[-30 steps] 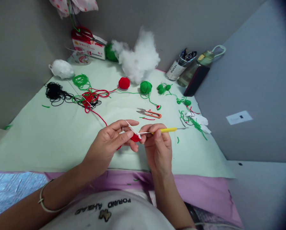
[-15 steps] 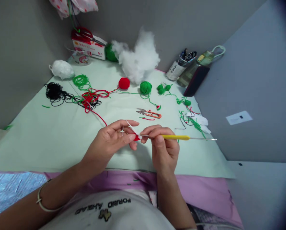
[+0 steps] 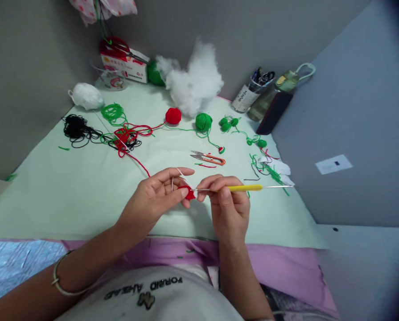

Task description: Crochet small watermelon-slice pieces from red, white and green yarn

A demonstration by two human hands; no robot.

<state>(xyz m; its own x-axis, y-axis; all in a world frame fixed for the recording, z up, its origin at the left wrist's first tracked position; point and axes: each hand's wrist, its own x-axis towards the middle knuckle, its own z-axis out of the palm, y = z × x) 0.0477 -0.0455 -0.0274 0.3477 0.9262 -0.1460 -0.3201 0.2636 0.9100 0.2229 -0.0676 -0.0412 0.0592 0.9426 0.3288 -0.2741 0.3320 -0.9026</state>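
Between thumb and fingers, my left hand (image 3: 157, 191) pinches a small red and white crochet piece (image 3: 189, 193). White yarn (image 3: 183, 175) runs over its raised index finger down to the piece. My right hand (image 3: 228, 200) grips a crochet hook (image 3: 244, 188) by its yellow handle, pointing left. The hook's working tip meets the edge of the piece, partly hidden by yarn and fingers. A second thin metal end sticks out to the right. Red yarn (image 3: 137, 162) leads from behind my left hand to a loose red tangle (image 3: 125, 136).
Orange thread snips (image 3: 207, 158) lie just beyond my hands. Behind them are a red yarn ball (image 3: 173, 116), a green yarn ball (image 3: 203, 121) and white stuffing (image 3: 195, 84). Black yarn (image 3: 75, 127) lies left. A pen cup (image 3: 248, 96), bottle (image 3: 266, 100) and phone (image 3: 274, 113) stand back right.
More of the red piece now shows between my left fingers. The hook has tilted slightly, its right end rising and shifting left. My right hand has barely moved.
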